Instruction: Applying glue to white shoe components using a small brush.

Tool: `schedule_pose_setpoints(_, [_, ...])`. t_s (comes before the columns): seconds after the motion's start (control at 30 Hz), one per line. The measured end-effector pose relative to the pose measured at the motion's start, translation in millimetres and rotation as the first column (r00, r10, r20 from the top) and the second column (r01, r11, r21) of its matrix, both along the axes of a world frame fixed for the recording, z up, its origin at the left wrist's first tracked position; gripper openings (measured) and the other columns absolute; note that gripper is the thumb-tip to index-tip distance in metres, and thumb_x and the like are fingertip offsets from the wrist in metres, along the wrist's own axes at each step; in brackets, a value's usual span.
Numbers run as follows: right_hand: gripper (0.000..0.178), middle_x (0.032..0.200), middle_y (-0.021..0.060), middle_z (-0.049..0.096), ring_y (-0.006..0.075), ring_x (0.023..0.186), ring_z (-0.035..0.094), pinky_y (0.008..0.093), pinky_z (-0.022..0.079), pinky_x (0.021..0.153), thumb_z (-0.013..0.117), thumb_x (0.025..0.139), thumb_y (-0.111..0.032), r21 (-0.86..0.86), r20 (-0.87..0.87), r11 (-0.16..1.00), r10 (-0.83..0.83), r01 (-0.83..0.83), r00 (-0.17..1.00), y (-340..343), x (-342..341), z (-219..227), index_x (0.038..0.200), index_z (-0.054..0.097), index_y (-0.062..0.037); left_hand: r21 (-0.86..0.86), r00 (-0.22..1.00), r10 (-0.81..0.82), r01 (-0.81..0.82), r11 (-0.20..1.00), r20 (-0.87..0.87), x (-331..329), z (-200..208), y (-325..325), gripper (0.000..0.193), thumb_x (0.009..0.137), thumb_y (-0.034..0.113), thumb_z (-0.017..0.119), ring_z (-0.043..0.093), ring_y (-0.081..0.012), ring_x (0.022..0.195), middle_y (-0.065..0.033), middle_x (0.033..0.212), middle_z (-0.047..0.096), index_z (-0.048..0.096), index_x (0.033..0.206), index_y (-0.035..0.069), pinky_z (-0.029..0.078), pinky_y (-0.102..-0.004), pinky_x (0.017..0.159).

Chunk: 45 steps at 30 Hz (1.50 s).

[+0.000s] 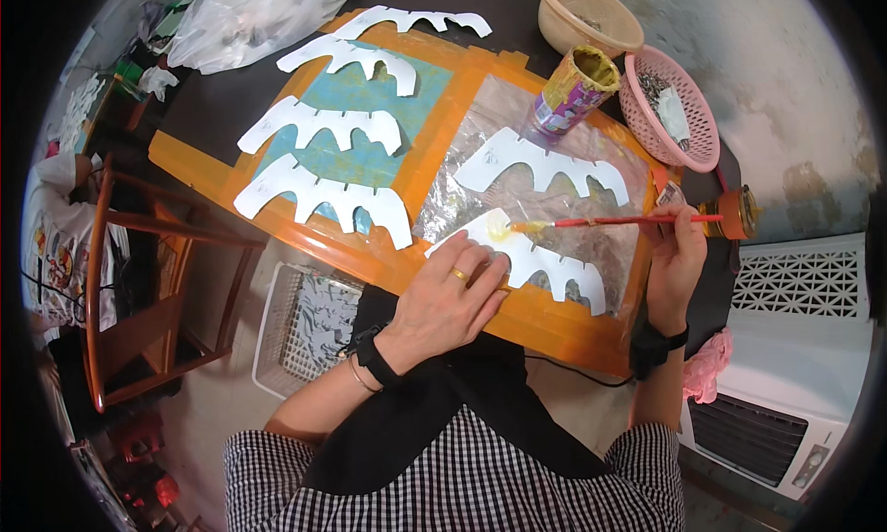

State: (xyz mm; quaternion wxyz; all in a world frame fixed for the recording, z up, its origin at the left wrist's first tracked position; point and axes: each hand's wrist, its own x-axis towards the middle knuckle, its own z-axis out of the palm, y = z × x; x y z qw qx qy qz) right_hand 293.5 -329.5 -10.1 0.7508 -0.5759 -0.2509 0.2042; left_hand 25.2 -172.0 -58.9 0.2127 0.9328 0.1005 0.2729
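Observation:
My right hand [679, 255] grips a thin red paintbrush [637, 220] near its handle end. The brush's yellowish bristles touch the upper left part of a white scalloped cut-out [545, 264], where a wet yellow smear shows. My left hand [453, 292] lies over that cut-out's left end, fingers extended and pressing it against the clear plastic sheet [448, 190]. Just beyond it is a second white cut-out [536, 167] on the same sheet. Behind stands an open, smeared purple can [573, 93]. Several similar cut-outs [323, 195] lie in a column at the left.
Orange tape edges the work board [333, 246]. A beige bowl [591, 10] and a pink basket of small metal bits [707, 139] stand far right, near a jar [739, 213]. A plastic bag [254, 19] sits far left. Below are a white crate [277, 338] and a wooden chair [166, 301].

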Motion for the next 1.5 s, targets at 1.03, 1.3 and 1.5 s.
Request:
schedule_pose_setpoints(1.03, [0.026, 0.104, 0.0131, 0.063, 0.0184, 0.094, 0.066, 0.0335, 0.059, 0.086, 0.045, 0.107, -0.023, -0.005, 0.026, 0.999, -0.043, 0.043, 0.999, -29, -8, -8, 0.104, 0.056, 0.0, 0.02, 1.0, 0.01, -0.01, 1.0, -0.006, 3, -3, 3, 0.04, 0.083, 0.017, 0.074, 0.057, -0.0312, 0.105, -0.011, 0.11, 0.057, 0.064, 0.121, 0.008, 0.047, -0.0454, 0.105])
schedule_pose_setpoints(1.3, [0.021, 0.107, 0.0151, 0.063, 0.0206, 0.098, 0.066, 0.0378, 0.059, 0.088, 0.046, 0.106, -0.02, 0.096, -0.035, 0.994, 0.06, -0.057, 0.998, -5, -24, -15, 0.105, 0.054, -0.0005, 0.009, 1.0, 0.006, -0.006, 1.0, 0.015, 4, -3, 3, 0.04, 0.08, 0.012, 0.075, 0.058, -0.0306, 0.104, -0.0115, 0.109, 0.057, 0.064, 0.119, 0.007, 0.047, -0.0467, 0.106])
schedule_pose_setpoints(1.5, [0.02, 0.106, 0.0148, 0.063, 0.0216, 0.097, 0.066, 0.0373, 0.059, 0.088, 0.043, 0.107, -0.018, 0.045, 0.058, 0.996, 0.074, -0.076, 0.996, -29, -9, -8, 0.105, 0.055, -0.0018, 0.015, 1.0, -0.002, 0.002, 1.0, 0.011, 4, -1, 4, 0.039, 0.08, 0.012, 0.074, 0.058, -0.0309, 0.104, -0.0121, 0.11, 0.057, 0.064, 0.117, 0.006, 0.047, -0.0468, 0.106])
